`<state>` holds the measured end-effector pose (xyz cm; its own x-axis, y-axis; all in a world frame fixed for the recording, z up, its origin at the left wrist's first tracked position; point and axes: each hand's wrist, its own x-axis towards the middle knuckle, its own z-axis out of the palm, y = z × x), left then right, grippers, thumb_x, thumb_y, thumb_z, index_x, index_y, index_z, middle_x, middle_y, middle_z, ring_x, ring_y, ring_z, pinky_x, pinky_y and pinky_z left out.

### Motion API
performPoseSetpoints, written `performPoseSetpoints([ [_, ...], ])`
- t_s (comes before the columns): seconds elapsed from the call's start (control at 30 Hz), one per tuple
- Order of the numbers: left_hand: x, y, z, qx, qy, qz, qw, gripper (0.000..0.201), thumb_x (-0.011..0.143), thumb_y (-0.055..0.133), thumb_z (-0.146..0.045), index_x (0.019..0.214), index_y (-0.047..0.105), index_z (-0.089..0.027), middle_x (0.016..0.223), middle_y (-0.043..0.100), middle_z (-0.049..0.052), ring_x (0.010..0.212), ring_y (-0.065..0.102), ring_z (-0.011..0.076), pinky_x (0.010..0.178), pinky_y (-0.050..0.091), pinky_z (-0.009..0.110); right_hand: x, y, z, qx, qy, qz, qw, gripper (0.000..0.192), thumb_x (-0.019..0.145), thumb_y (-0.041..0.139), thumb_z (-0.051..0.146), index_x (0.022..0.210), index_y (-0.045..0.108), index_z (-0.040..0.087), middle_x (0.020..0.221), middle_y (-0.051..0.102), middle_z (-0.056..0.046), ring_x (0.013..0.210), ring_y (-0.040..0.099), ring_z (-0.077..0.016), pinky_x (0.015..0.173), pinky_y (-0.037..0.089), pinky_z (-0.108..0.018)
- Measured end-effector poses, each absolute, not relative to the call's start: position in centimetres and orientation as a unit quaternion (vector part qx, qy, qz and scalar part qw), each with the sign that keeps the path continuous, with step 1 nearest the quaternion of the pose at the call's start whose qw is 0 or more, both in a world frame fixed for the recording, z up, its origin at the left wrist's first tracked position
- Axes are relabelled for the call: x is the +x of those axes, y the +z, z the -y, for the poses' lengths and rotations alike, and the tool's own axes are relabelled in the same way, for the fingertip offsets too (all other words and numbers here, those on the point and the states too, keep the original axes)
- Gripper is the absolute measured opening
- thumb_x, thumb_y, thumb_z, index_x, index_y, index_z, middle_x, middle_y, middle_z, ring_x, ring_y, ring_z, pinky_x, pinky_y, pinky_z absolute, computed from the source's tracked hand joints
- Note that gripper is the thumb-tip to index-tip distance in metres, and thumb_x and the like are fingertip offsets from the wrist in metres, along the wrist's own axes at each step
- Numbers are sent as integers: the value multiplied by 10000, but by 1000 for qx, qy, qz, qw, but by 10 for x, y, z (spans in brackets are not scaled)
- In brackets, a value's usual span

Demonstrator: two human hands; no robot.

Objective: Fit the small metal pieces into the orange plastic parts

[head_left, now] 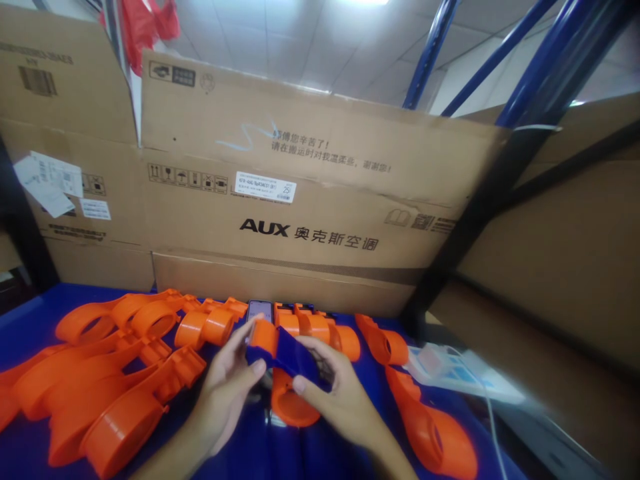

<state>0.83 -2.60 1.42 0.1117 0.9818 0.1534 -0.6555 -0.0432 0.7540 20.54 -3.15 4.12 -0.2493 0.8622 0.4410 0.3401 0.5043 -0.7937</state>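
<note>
Cardboard boxes [310, 200] wall the bench's far edge. Your left hand [227, 390] and right hand [333, 393] both close on the orange-and-blue part [280, 350] mid-bench. Risk: a slipped grip drops it among loose orange parts [115, 373] or onto the phone [260, 311].

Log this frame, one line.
left hand: holds orange-blue part | right hand: same part | orange parts left

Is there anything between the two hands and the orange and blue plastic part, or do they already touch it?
Nothing visible stands between them. The left hand and the right hand both already hold the orange and blue plastic part, above the blue table.
</note>
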Motion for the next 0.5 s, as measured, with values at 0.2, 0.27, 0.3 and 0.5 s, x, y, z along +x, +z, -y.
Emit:
performPoseSetpoints([
  [0.2,10,10,21,401,635,-296,590,658,720,830,-272,1335,597,-286,1384,605,66,1311,517,298,1093,407,361,204,34,28,-419,50,804,418,637,767,794,414,1348,603,236,1127,707,-120,1010,675,-310,918,546,-477],
  [0.27,9,8,18,403,647,-325,560,611,719,830,-292,1292,618,-286,1346,626,55,1291,531,286,1076,418,348,203,33,28,-406,1,820,403,637,791,774,412,1376,587,240,1079,706,-120,964,670,-303,875,554,-473],
  [0.3,8,7,17,410,651,-334,545,589,719,829,-299,1271,626,-281,1316,640,54,1264,550,283,1061,428,345,203,33,28,-400,-17,826,397,634,802,765,406,1386,579,246,1079,703,-118,961,665,-301,866,553,-472],
  [0.5,4,2,13,459,644,-360,494,469,731,815,-320,1157,632,-250,1147,681,48,1080,622,265,948,479,338,202,35,30,-392,-57,833,387,652,811,748,371,1418,544,252,1132,686,-122,1008,643,-314,882,533,-488],
])
